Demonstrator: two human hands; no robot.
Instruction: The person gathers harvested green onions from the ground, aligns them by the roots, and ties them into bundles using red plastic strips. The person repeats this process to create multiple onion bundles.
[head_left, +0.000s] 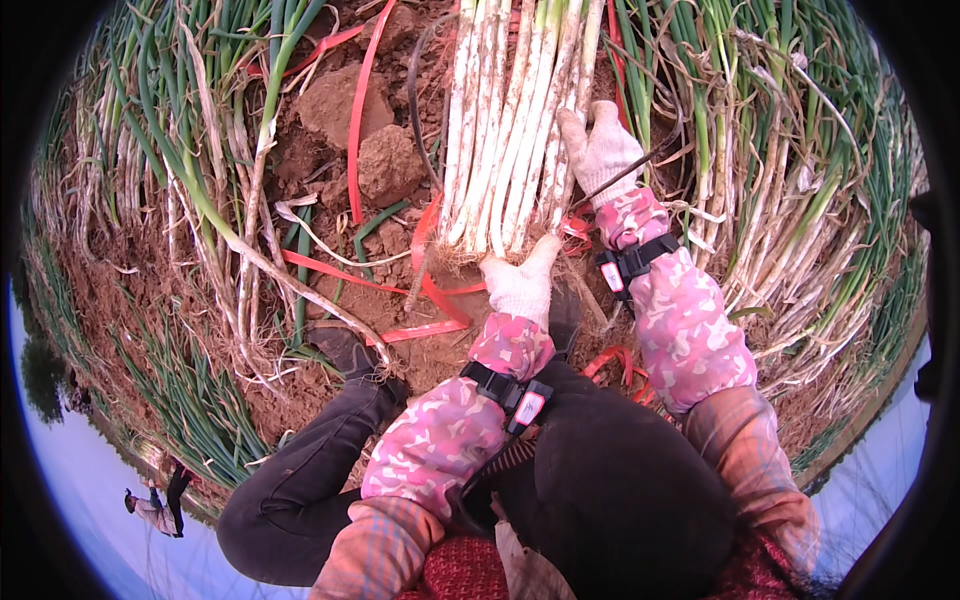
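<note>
A thick bundle of green onions (510, 127) with long white stalks lies before me, its root ends toward my body. My left hand (523, 281), in a pale knitted glove, touches the roots at the bundle's lower end, thumb and fingers apart. At the right side of the stalks is my gloved right hand (606, 150), with its thumb and fingers spread beside them. A thin dark curved rod (630, 169) passes over the right wrist. Red plastic strapping (442, 300) lies on the soil around and below the roots. The palms are hidden from view.
More green onions lie in heaps at the left (217, 150) and right (787, 225). Large soil clods (390, 165) are left of the bundle. A single onion stalk (300, 292) slants toward my shoe (341, 349). Another person (157, 510) is far off at the lower left.
</note>
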